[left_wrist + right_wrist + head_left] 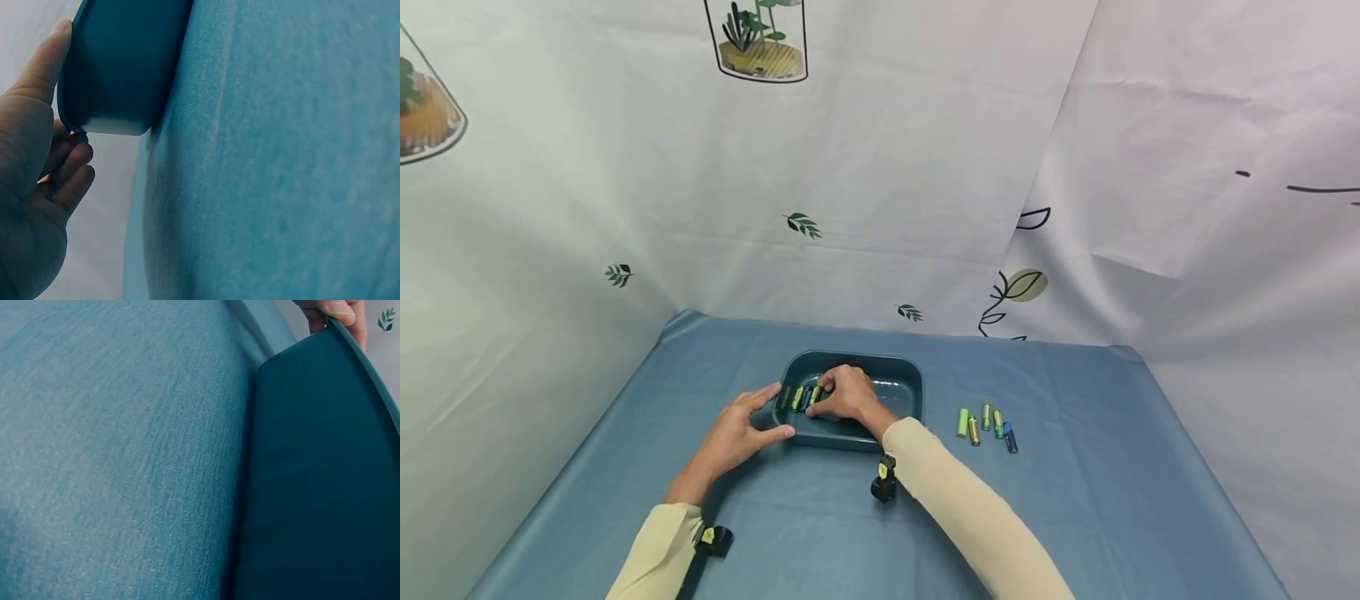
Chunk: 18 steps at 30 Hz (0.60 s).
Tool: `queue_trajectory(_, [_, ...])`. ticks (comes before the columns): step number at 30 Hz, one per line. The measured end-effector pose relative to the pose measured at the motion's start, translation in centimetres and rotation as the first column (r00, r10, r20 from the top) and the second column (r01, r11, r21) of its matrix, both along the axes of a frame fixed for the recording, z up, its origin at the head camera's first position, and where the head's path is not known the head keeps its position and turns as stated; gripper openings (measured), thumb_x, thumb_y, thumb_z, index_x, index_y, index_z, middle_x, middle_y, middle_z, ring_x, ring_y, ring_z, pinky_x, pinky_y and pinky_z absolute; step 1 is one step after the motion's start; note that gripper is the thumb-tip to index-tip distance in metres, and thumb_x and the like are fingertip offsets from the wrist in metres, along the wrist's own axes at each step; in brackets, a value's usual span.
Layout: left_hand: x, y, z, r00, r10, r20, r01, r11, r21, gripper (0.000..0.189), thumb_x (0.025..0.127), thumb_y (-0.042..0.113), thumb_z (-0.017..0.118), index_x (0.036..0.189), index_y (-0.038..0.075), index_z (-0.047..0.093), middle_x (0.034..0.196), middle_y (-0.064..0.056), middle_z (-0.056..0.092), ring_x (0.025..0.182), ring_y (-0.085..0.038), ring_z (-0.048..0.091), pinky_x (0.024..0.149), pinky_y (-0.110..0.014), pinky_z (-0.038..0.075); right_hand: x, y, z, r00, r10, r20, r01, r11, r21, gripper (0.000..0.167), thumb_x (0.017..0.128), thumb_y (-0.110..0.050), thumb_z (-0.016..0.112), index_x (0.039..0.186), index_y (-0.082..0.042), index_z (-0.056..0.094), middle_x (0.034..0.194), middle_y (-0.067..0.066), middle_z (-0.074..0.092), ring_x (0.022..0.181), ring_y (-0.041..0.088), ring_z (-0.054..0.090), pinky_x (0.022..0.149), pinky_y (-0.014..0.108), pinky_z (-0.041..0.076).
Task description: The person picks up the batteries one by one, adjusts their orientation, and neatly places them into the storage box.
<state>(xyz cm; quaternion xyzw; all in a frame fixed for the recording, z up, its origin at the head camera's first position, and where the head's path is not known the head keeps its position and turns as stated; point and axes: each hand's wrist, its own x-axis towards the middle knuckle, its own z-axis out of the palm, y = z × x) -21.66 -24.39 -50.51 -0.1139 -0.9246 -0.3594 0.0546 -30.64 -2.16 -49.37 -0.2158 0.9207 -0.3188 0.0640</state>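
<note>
A dark teal tray (901, 433) with raised walls stands on the blue cloth in the head view. My left hand (737, 433) holds its left end, thumb at the front corner and fingers along the left wall. In the left wrist view, the thumb (47, 62) lies along the rim. My right hand (848, 393) reaches over the front wall and pinches a yellow-green battery (816, 394) between thumb and fingers inside the tray. A green battery (797, 398) and a dark blue battery (806, 399) lie beside it to the left. The right wrist view hides the right hand's fingertips.
Right of the tray lie several loose batteries, among them a plain green battery (963, 422) and a dark blue battery (1011, 437). The blue cloth (1075, 500) covers the table. Pale printed curtains (865, 167) hang behind and at both sides.
</note>
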Motion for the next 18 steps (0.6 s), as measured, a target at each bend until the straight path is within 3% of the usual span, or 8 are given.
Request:
queue_trajectory(9, [0.0, 0.0, 0.1, 1.000, -0.001, 0.012, 0.001, 1.000, 0.000, 0.089, 0.084, 0.046, 0.083, 0.155, 0.008, 0.046, 0.157, -0.022, 0.044, 0.137, -0.048, 0.045, 0.101, -0.067, 0.044, 0.1, -0.1, 0.0, 1.000, 0.006, 0.011, -0.007, 0.999, 0.031, 0.052, 0.078, -0.040, 0.091, 0.120, -0.014, 0.076, 0.107, -0.002, 0.072, 0.091, 0.011, 0.066, 0.079, 0.028, 0.056])
queue_trajectory(18, [0.0, 0.0, 0.1, 1.000, 0.001, 0.015, -0.002, 1.000, 0.007, 0.089, 0.084, 0.046, 0.084, 0.155, 0.008, 0.046, 0.157, -0.022, 0.044, 0.140, -0.049, 0.042, 0.102, -0.068, 0.042, 0.6, 1.2, 0.7, 0.999, 0.030, -0.039, -0.032, 0.998, -0.056, 0.054, 0.081, -0.039, 0.089, 0.125, -0.012, 0.074, 0.116, 0.003, 0.073, 0.100, 0.015, 0.068, 0.083, 0.031, 0.057])
